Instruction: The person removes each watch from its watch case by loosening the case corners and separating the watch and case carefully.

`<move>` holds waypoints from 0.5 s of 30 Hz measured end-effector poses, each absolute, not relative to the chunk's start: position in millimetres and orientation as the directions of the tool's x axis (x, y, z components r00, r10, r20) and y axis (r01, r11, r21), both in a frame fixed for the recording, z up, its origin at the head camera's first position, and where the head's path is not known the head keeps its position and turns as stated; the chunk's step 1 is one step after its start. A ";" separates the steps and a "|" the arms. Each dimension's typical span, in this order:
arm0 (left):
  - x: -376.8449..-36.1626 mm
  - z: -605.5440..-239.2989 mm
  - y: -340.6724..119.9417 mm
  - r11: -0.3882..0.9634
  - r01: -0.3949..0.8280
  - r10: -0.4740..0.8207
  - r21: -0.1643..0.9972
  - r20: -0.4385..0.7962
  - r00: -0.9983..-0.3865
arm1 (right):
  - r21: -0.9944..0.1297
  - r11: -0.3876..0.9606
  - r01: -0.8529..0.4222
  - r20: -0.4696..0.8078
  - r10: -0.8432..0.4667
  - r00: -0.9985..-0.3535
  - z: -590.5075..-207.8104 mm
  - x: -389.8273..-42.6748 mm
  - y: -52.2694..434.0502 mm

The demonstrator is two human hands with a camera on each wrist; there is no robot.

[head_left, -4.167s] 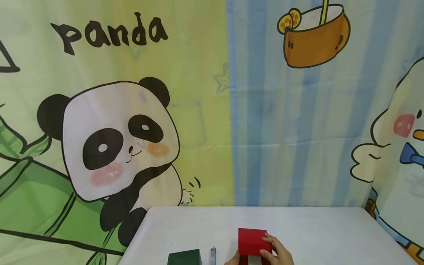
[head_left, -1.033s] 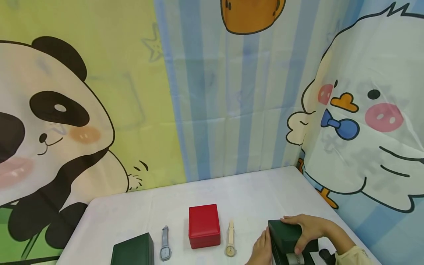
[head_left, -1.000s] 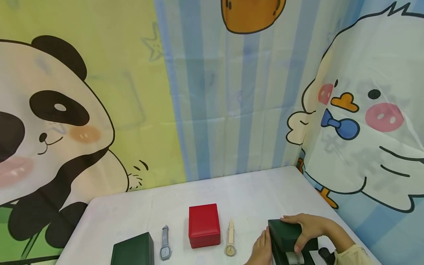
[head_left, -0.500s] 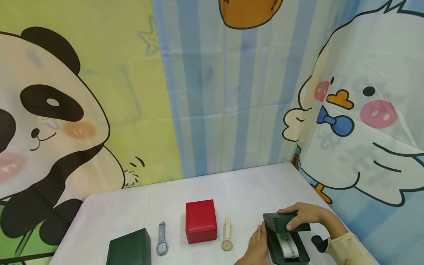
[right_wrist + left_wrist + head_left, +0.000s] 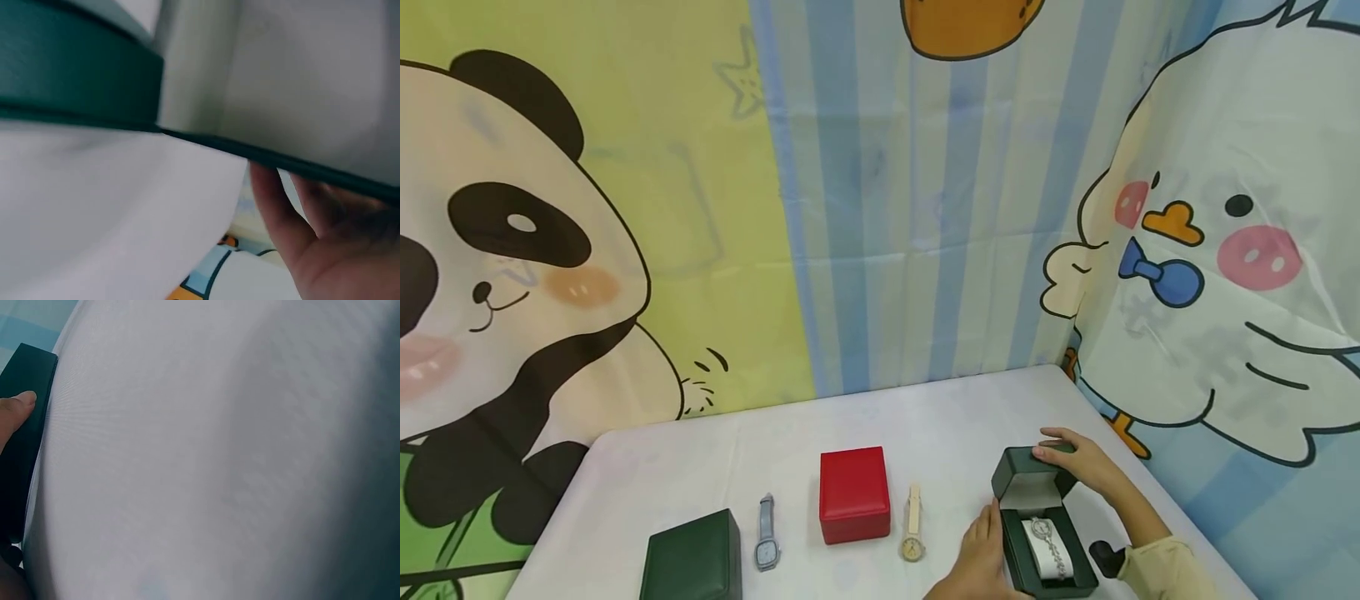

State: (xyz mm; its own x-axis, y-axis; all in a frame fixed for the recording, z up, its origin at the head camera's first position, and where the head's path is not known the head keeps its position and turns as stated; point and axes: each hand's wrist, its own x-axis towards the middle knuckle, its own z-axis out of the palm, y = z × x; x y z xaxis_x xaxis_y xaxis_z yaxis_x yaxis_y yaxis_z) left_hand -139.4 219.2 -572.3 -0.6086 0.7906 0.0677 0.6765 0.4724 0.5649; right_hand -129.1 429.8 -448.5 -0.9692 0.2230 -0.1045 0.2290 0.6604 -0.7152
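**At the table's right corner: green box held open, watch inside**

Behind the table, a cartoon backdrop (image 5: 880,208) fills the wall: panda at left, blue stripes in the middle, a white duck with a blue bow at right.

White table (image 5: 940,417), cloth-covered, runs across the lower head view.

Open box (image 5: 1037,533), dark green, stands near the table's right front corner. Lid tipped up and back, pale lining showing. Silver watch (image 5: 1051,546) lies on a white cushion inside the base.

Closed green box (image 5: 691,557) sits at the far left front. Red box (image 5: 853,494), closed, stands about mid-table, well apart from both green ones.

Right hand (image 5: 1075,458) rests on the raised lid's top edge, fingers curled over it; the right wrist view shows the fingers behind the lid's rim. Cream sleeve at that wrist.

Left hand (image 5: 981,558) lies against the open box's left side. In the left wrist view the thumb tip (image 5: 17,406) presses the dark wall; the other fingers' lie I cannot tell.

Blue watch (image 5: 766,544) lies flat between closed green box and red box. Beige watch (image 5: 913,533) lies flat between red box and left hand, touching neither.
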 end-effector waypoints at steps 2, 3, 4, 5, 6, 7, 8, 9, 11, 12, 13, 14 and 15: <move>-140.0 -570.7 220.1 0.483 0.663 0.785 0.572 0.054 -0.618 | -0.711 0.657 0.252 -0.067 0.293 -0.954 -450.2 -124.8 423.7; -140.7 -570.1 220.1 0.488 0.659 0.783 0.572 0.047 -0.621 | -0.705 0.660 0.260 -0.039 0.330 -0.943 -451.1 -122.4 420.1; -141.3 -569.6 220.2 0.492 0.658 0.781 0.570 0.044 -0.623 | -0.701 0.664 0.260 -0.004 0.361 -0.933 -452.0 -119.6 416.4; -141.8 -569.3 220.0 0.493 0.655 0.781 0.573 0.040 -0.623 | -0.697 0.671 0.254 0.040 0.389 -0.920 -453.1 -116.7 412.7; -142.4 -569.2 219.7 0.492 0.653 0.782 0.575 0.038 -0.622 | -0.691 0.681 0.240 0.088 0.409 -0.908 -454.2 -113.5 409.2; -142.6 -569.0 219.3 0.489 0.648 0.783 0.584 0.034 -0.621 | -0.689 0.692 0.217 0.142 0.423 -0.895 -456.0 -109.9 406.2; -142.5 -569.0 218.9 0.485 0.642 0.783 0.594 0.031 -0.621 | -0.677 0.711 0.190 0.197 0.424 -0.884 -457.1 -105.9 403.4; -142.1 -569.1 218.5 0.481 0.639 0.784 0.600 0.031 -0.619 | -0.661 0.734 0.156 0.261 0.419 -0.870 -458.6 -101.5 401.2; -140.2 -569.4 218.0 0.473 0.641 0.787 0.605 0.037 -0.616 | -0.620 0.781 0.069 0.399 0.390 -0.830 -462.0 -91.0 398.1; -139.0 -569.6 217.8 0.472 0.644 0.786 0.602 0.043 -0.616 | -0.592 0.806 0.009 0.477 0.359 -0.802 -464.4 -84.9 397.1; -138.8 -569.4 217.7 0.472 0.650 0.785 0.596 0.051 -0.617 | -0.556 0.829 -0.058 0.555 0.318 -0.768 -466.8 -79.8 396.3; -138.6 -569.4 217.7 0.472 0.656 0.784 0.589 0.059 -0.617 | -0.508 0.851 -0.132 0.633 0.265 -0.727 -469.6 -75.0 395.5; -138.4 -569.4 217.7 0.473 0.660 0.784 0.583 0.064 -0.618 | -0.443 0.874 -0.200 0.703 0.199 -0.683 -472.9 -70.2 394.7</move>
State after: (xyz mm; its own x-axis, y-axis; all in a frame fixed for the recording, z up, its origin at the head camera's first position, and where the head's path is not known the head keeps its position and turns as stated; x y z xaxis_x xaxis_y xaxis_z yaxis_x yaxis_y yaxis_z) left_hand -138.4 217.7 -569.4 -0.6179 0.7836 0.0639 0.6602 0.4730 0.5835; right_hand -70.2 394.7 -472.9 -0.6831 0.1993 0.7027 -0.2003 0.8741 -0.4426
